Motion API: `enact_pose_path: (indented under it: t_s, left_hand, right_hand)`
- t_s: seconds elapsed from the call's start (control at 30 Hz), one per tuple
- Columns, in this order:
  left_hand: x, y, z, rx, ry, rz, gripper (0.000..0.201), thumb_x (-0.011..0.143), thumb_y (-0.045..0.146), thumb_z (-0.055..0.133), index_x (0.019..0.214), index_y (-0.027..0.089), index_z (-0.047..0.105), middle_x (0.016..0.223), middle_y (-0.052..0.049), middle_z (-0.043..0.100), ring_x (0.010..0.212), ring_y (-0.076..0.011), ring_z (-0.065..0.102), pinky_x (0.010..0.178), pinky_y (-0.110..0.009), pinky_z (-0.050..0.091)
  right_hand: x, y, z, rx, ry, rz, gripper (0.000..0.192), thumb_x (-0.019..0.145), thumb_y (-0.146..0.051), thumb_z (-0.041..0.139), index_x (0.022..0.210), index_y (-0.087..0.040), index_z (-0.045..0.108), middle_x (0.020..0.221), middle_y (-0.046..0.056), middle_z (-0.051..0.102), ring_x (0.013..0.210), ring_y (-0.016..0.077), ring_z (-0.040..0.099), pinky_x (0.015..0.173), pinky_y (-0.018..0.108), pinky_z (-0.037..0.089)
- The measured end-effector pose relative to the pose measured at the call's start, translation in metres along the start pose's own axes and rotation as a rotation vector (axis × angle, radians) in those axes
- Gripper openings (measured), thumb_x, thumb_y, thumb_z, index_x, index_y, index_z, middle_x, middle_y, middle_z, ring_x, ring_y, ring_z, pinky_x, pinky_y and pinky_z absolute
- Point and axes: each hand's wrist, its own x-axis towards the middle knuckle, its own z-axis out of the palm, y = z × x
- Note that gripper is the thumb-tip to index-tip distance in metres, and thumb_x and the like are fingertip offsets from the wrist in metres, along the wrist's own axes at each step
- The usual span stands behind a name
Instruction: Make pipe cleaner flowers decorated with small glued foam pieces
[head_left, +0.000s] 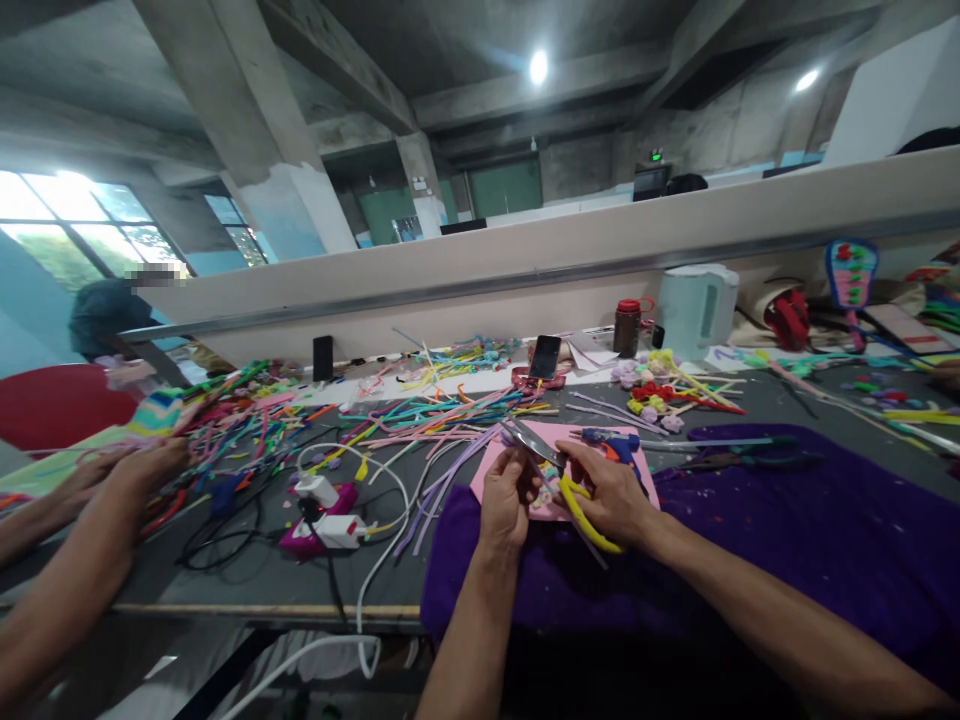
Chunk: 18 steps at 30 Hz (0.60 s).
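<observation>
My right hand [611, 492] grips yellow-handled scissors [579, 505], whose metal blades point up-left toward my left hand. My left hand [507, 497] pinches a small multicoloured piece [546, 484] close to the blades. Both hands hover over a pink sheet [643, 475] that lies on purple cloth [787, 520]. A blue glue gun [609, 441] lies on the pink sheet just behind my right hand.
Piles of coloured pipe cleaners [420, 415] cover the grey table. A power strip with plugs and cables [330, 515] sits left of me. A co-worker's arms [97, 510] work at far left. A white kettle [694, 308], a jar [627, 327] and a phone [545, 357] stand near the partition.
</observation>
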Motion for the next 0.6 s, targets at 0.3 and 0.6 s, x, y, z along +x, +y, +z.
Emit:
enact_pose_path:
  t_s: [0.3, 0.6]
  left_hand:
    - [0.0002, -0.0011, -0.0006, 0.005, -0.010, 0.010, 0.026, 0.061, 0.032, 0.069, 0.074, 0.015, 0.052, 0.051, 0.006, 0.053, 0.036, -0.0045, 0.045, 0.033, -0.015, 0.023]
    - [0.0000, -0.0004, -0.0005, 0.007, -0.010, 0.005, 0.026, 0.061, 0.031, 0.069, 0.073, 0.016, 0.052, 0.055, 0.004, 0.056, 0.037, -0.0039, 0.045, 0.033, -0.014, 0.023]
  right_hand:
    - [0.0001, 0.0029, 0.0029, 0.008, 0.026, -0.035, 0.047, 0.075, -0.024, 0.053, 0.121, -0.016, 0.045, 0.090, 0.007, 0.062, 0.068, 0.0152, 0.057, 0.062, 0.027, 0.045]
    - [-0.0005, 0.0034, 0.0029, 0.013, 0.025, -0.035, 0.048, 0.074, -0.023, 0.053, 0.121, -0.017, 0.045, 0.095, 0.008, 0.063, 0.068, 0.0154, 0.057, 0.061, 0.028, 0.045]
